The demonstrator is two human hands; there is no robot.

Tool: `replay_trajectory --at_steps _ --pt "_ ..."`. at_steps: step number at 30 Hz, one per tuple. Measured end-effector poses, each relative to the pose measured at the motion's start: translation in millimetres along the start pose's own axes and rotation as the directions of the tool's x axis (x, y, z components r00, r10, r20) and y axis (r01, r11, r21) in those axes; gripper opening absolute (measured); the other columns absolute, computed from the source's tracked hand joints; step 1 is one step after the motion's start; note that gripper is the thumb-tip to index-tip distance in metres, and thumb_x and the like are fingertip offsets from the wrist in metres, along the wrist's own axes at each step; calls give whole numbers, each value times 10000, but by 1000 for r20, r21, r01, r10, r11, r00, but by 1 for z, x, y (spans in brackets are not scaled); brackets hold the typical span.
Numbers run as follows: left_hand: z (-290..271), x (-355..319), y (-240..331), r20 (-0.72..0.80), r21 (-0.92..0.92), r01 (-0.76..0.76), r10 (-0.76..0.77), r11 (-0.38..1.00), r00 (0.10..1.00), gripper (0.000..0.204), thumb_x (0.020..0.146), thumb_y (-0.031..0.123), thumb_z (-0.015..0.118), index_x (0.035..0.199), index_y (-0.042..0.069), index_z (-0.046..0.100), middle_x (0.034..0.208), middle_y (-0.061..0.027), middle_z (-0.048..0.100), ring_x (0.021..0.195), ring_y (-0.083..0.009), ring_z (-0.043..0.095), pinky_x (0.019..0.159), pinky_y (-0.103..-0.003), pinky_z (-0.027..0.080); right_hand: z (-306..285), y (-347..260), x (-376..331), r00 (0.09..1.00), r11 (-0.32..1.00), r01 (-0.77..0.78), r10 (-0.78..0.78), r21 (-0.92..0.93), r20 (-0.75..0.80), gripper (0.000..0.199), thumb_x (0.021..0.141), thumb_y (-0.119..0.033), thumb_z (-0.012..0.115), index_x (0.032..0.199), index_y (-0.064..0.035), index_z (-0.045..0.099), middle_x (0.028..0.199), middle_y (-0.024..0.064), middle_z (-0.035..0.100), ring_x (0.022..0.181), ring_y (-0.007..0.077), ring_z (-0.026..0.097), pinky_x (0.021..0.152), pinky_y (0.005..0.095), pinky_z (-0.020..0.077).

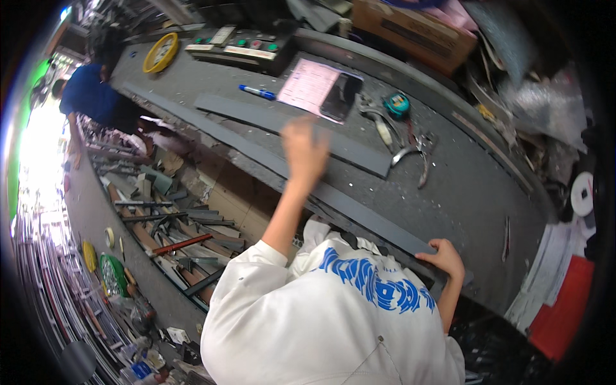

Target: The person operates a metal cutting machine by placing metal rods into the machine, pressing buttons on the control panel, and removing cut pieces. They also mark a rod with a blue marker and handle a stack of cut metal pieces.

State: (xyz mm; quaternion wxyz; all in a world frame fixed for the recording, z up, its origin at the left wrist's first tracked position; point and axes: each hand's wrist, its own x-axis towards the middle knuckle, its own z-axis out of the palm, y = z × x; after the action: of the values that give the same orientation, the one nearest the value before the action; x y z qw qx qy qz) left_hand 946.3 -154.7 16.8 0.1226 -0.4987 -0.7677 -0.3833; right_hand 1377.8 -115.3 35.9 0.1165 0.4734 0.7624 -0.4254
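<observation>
My left hand (306, 152) is smeared by motion above a short, flat grey strip (359, 155) lying aslant on the dark workbench (462, 212). Whether it touches that strip is unclear, and its fingers cannot be made out. A longer grey strip (366, 213) runs along the bench's near edge. At the right end of this long strip, my right hand (445, 259) has its thumb and fingers closed on the edge. Beyond the short strip lie pliers (380, 123), a second plier-like tool (420, 157) and a teal tape measure (397, 104).
Farther back are a blue marker (256, 92), a pink paper (305, 83), a dark phone (341, 96), a button box (240, 51) and a yellow basket (160, 52). Offcuts fill a bin (186, 231) at left. Another person (96, 96) bends at far left. A cardboard box (414, 32) stands behind.
</observation>
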Motion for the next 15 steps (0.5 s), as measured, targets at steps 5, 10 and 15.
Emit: replay_trajectory --at_steps 5,10,15 --pt "34 -80 156 641 -723 -29 686 690 344 511 810 359 747 1179 31 615 1149 -202 644 1057 -371 634 871 -466 507 6 -7 -14 990 999 53 -52 8 -132 554 669 -422 851 821 87 693 794 221 651 754 346 669 702 419 491" --pt "58 -102 192 757 -653 -95 651 752 -49 619 796 435 746 1237 35 581 938 -201 706 898 -387 691 765 -486 534 9 -7 -23 901 968 141 -38 209 -432 330 713 -205 839 907 27 706 948 160 651 934 334 636 824 392 486" --pt "79 -86 195 823 -502 176 531 847 -204 672 856 590 659 1156 -10 625 773 -146 683 689 -279 690 641 -391 538 3 26 -64 620 985 94 54 143 -783 163 749 -18 766 905 -6 721 964 97 671 950 274 615 857 371 477"
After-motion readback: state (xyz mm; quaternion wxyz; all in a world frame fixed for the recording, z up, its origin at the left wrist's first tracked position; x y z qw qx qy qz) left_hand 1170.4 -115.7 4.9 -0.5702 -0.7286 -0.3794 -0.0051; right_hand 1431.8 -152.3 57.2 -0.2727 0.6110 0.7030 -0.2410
